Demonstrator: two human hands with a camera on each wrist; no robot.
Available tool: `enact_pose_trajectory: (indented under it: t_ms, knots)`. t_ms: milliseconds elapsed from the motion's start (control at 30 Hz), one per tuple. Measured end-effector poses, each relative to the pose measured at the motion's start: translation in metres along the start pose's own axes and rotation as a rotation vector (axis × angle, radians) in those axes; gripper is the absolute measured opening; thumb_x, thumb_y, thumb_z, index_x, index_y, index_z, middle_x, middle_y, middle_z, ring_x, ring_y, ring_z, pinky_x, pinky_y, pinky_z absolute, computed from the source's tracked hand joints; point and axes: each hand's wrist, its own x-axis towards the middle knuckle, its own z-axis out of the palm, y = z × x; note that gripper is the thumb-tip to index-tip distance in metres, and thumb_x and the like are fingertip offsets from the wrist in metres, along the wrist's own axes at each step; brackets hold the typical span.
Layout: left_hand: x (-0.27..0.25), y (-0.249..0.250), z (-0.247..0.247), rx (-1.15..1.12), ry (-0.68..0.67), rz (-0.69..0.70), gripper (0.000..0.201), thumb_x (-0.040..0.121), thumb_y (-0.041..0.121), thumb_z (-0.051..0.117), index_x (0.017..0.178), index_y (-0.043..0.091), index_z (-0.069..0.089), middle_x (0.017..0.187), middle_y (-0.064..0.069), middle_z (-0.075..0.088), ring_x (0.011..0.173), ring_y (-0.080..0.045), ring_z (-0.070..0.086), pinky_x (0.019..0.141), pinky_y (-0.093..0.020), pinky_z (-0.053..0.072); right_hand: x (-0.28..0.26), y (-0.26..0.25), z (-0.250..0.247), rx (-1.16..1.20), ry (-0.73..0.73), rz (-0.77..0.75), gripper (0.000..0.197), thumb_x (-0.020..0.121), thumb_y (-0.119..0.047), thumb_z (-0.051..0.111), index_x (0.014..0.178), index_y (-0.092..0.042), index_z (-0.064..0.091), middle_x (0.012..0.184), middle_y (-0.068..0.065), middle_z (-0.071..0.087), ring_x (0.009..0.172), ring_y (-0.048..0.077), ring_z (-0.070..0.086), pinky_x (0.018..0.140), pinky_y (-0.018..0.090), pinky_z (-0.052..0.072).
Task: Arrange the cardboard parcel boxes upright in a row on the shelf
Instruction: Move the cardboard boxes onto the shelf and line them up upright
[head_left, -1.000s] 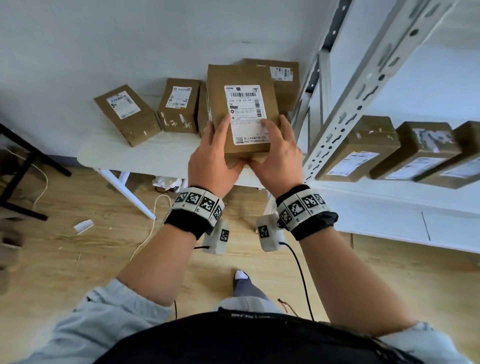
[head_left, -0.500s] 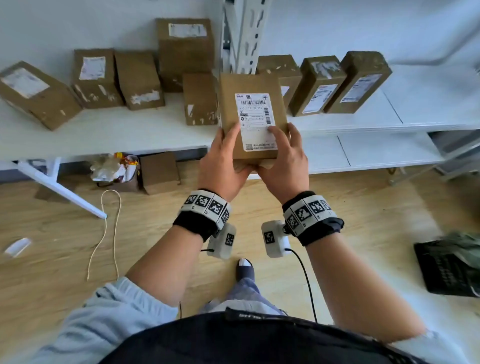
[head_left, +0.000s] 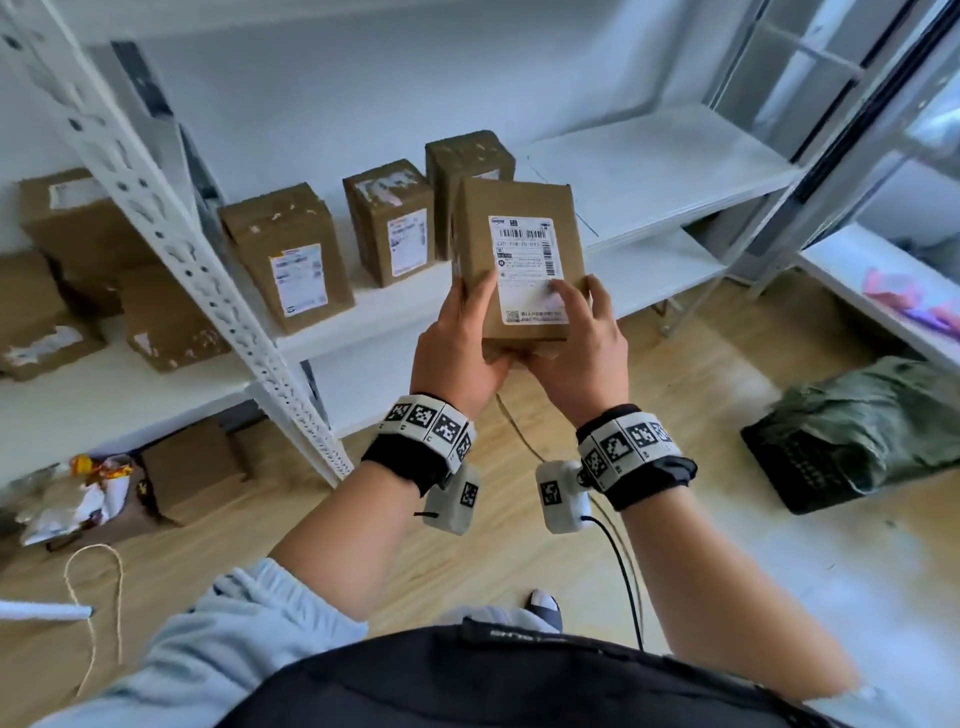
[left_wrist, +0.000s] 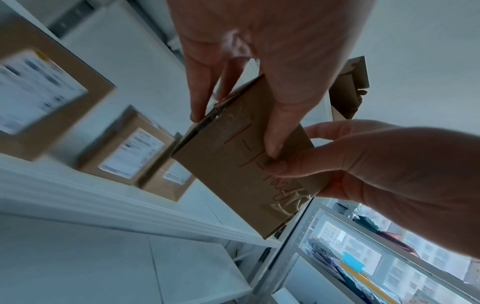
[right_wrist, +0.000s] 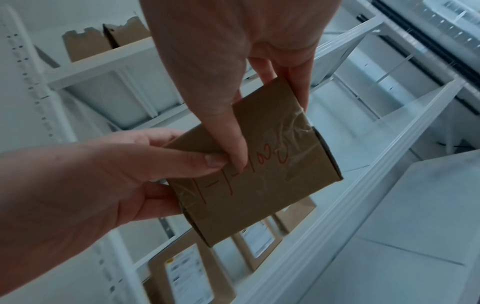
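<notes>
At centre frame, the left hand (head_left: 462, 358) and right hand (head_left: 576, 353) grip a box (head_left: 514, 260) upright by its base, fingers curled around it, above the shelf (head_left: 649, 171) holding three boxes (head_left: 387, 221).

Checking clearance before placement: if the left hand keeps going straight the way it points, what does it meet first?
Probably the third upright box of the shelf row, right behind the held parcel that the left hand grips. Depth is unclear.
</notes>
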Motion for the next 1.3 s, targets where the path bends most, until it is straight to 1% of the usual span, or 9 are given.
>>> enact_pose_trajectory:
  t_ms: [133,300,433,567,700,900,1033,1133,1300]
  knots:
    - [0.045,0.060,0.048,-0.007,-0.007,0.026,0.095,0.073,0.028,0.083,0.153,0.026,0.032,0.150,-0.014,0.041,0.111,-0.036,0.062,0.090,-0.044,0.055,0.045,0.063,-0.039,-0.004,0.016,0.035,0.079,0.062,-0.021,0.087,0.135,-0.018,0.056,0.150,0.018,0.040,0.119,0.039,0.056,0.091,0.039,0.047]
    - [0.092,0.101,0.087,0.004,0.005,-0.015,0.095,0.074,0.029,0.082,0.153,0.029,0.029,0.151,-0.013,0.041,0.115,-0.034,0.060,0.093,-0.041,0.050,0.097,0.115,-0.058,-0.005,0.029,0.004,0.077,0.060,-0.020,0.089,0.130,-0.019,0.058,0.146,0.016,0.045,0.111,0.037,0.061,0.086,0.037,0.049]
    - [0.123,0.114,0.104,-0.018,-0.001,-0.036,0.091,0.078,0.039,0.077,0.154,0.030,0.028,0.155,-0.010,0.037,0.127,-0.029,0.053,0.102,-0.036,0.044,0.127,0.139,-0.057,0.036,0.032,-0.007,0.072,0.062,-0.017,0.086,0.129,-0.016,0.059,0.145,0.017,0.044,0.110,0.038,0.061,0.085,0.037,0.050]
    - [0.159,0.111,0.122,-0.074,0.013,-0.044,0.068,0.092,0.048,0.058,0.152,0.032,0.031,0.154,-0.003,0.039,0.130,-0.021,0.049,0.105,-0.031,0.041,0.160,0.153,-0.049,0.053,0.029,0.012,0.067,0.068,-0.023,0.084,0.130,-0.017,0.059,0.146,0.016,0.044,0.112,0.037,0.061,0.087,0.036,0.049]
    - [0.207,0.099,0.143,-0.144,0.027,-0.053,0.051,0.102,0.034,0.047,0.151,0.031,0.034,0.152,-0.001,0.042,0.131,-0.021,0.048,0.106,-0.039,0.044,0.203,0.169,-0.038,0.021,-0.024,0.012,0.082,0.066,-0.022,0.086,0.140,-0.020,0.051,0.151,0.015,0.038,0.125,0.035,0.054,0.097,0.038,0.047]
    - [0.286,0.074,0.160,-0.264,-0.117,-0.194,0.076,0.099,0.025,0.056,0.157,0.034,0.007,0.163,-0.004,0.017,0.142,-0.024,0.035,0.111,-0.038,0.033,0.274,0.174,-0.024,0.176,-0.106,0.086,0.097,0.064,-0.020,0.083,0.148,-0.025,0.036,0.142,0.002,0.040,0.108,0.014,0.053,0.091,0.030,0.049]
    - [0.327,0.055,0.168,-0.260,-0.176,-0.226,0.107,0.089,0.022,0.071,0.155,0.028,-0.012,0.164,-0.007,0.012,0.144,-0.025,0.031,0.114,-0.047,0.034,0.319,0.183,-0.003,0.190,-0.092,0.130,0.104,0.065,-0.021,0.082,0.152,-0.024,0.025,0.131,0.003,0.042,0.100,0.020,0.060,0.087,0.044,0.056]
    - [0.352,0.043,0.169,-0.211,-0.131,-0.256,0.122,0.081,0.020,0.079,0.154,0.025,-0.018,0.162,-0.006,0.021,0.136,-0.026,0.044,0.104,-0.040,0.045,0.351,0.186,0.014,0.211,-0.080,0.154,0.103,0.066,-0.014,0.079,0.153,-0.023,0.023,0.122,0.000,0.043,0.092,0.014,0.058,0.084,0.045,0.058]
    - [0.391,0.033,0.168,-0.206,-0.004,-0.261,0.126,0.075,0.017,0.084,0.154,0.031,-0.013,0.149,-0.012,0.032,0.123,-0.025,0.051,0.078,-0.023,0.042,0.400,0.192,0.037,0.209,-0.072,0.143,0.087,0.067,-0.009,0.076,0.145,-0.024,0.038,0.113,-0.002,0.045,0.082,0.013,0.056,0.087,0.043,0.055]
